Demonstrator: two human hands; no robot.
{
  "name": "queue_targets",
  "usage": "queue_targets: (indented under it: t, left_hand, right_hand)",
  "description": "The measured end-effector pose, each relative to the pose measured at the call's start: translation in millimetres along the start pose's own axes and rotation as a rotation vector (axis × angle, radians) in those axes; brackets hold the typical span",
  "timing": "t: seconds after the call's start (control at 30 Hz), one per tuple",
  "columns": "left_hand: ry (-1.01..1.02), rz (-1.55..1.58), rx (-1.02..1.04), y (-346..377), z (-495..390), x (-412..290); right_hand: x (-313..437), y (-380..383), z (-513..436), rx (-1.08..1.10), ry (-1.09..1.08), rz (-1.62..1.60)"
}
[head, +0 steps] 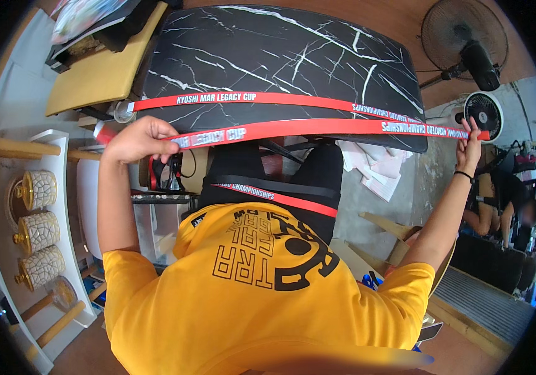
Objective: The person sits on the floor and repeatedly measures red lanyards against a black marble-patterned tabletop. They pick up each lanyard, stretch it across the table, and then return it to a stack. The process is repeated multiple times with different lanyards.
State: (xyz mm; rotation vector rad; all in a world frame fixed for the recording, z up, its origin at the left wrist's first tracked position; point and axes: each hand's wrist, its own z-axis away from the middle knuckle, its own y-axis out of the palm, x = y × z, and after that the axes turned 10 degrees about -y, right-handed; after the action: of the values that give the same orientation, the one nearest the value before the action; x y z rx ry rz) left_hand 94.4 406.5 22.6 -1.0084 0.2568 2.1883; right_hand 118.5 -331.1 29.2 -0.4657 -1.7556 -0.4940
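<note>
A long red ribbon strap (310, 129) with white lettering is stretched in front of me. Its left part is pinched between the thumb and fingers of my left hand (142, 139). Out to the right, past the table corner, the fingers of my right hand (469, 146) grip it near its other end. Just beyond, a second red ribbon strap (286, 98) lies across the black marble-patterned table (268, 51), its pale left end reaching over the table's side. A third red printed strap (296, 200) rests across my lap.
A pedestal fan (465, 40) and a smaller fan (482, 116) stand at right. White papers (375, 168) lie on the floor by the table. At left are a yellow wooden tabletop (101, 77) and a white shelf (73, 281) with patterned jars (40, 229). Another person (507, 201) bends at far right.
</note>
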Motion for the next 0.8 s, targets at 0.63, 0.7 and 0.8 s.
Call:
queue_targets:
  t: [0.63,0.7,0.8]
  left_hand:
    - [-0.026,0.028,-0.555,-87,7,67]
    - [-0.005,0.14,-0.674,-92,0,76]
    - [0.123,0.362,-0.809,-99,-18,93]
  right_hand:
    - [-77,-56,-11,0.01,0.122,0.103]
    - [-86,-55,-11,0.004,0.166,0.035]
    - [-92,-56,-13,0.035,0.144,0.075]
